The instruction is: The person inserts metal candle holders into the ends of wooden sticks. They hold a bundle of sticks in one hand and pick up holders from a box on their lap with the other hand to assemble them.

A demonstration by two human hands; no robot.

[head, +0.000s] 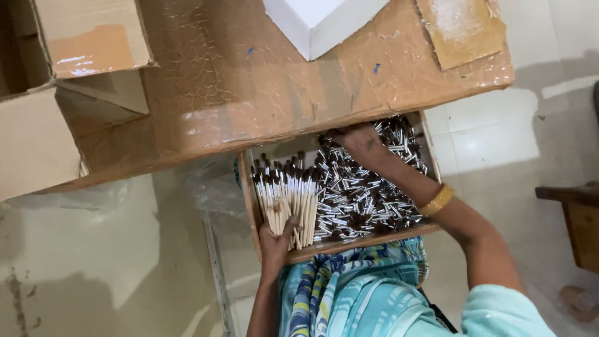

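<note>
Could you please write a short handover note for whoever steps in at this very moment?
Left hand: shut on a bundle of brushes, pale handles together, dark tips pointing toward the table.
Right hand: reaching into the loose brushes at the far side of the shallow tray; its grip is hidden.
The tray sits on the lap, partly under the wrapped table.
Done: one bundle gathered at the tray's left.
Left: a large loose pile fills the rest.

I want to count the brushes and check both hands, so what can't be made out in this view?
- Right hand, head view: fingertips buried in the loose brushes; grip hidden.
- Tray: far end hidden under the table.
- Left hand: bundle of brushes covers the palm.
- Brush count: too small and piled.
</note>
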